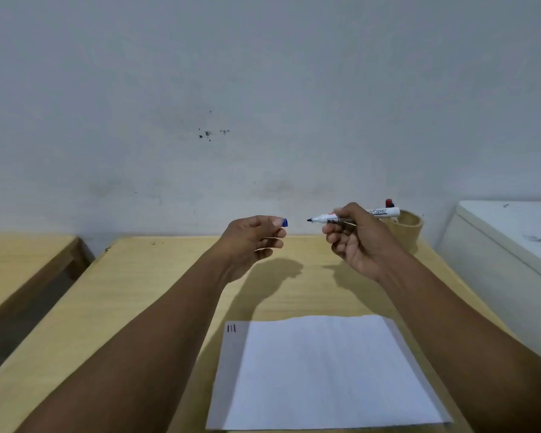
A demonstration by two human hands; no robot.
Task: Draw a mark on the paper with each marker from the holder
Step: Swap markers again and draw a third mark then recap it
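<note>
Above wooden surface (pixel 169 276) and paper (pixel 325 370), uncapped marker (pixel 384 212) is held in right hand (pixel 356 242) grip, blue cap (pixel 284 222) pinched in left hand (pixel 250 242); marking is judged next.

The marker (pixel 384 212) barrel carries printed lettering, upside down and too blurred to read. The paper (pixel 319 373) bears three short dark strokes (pixel 231 328) at its far left corner.

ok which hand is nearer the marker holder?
Right. The right hand, gripping the uncapped marker, is just in front of and beside the marker holder. The left hand, pinching the blue cap, is farther off to the holder's left.
</note>
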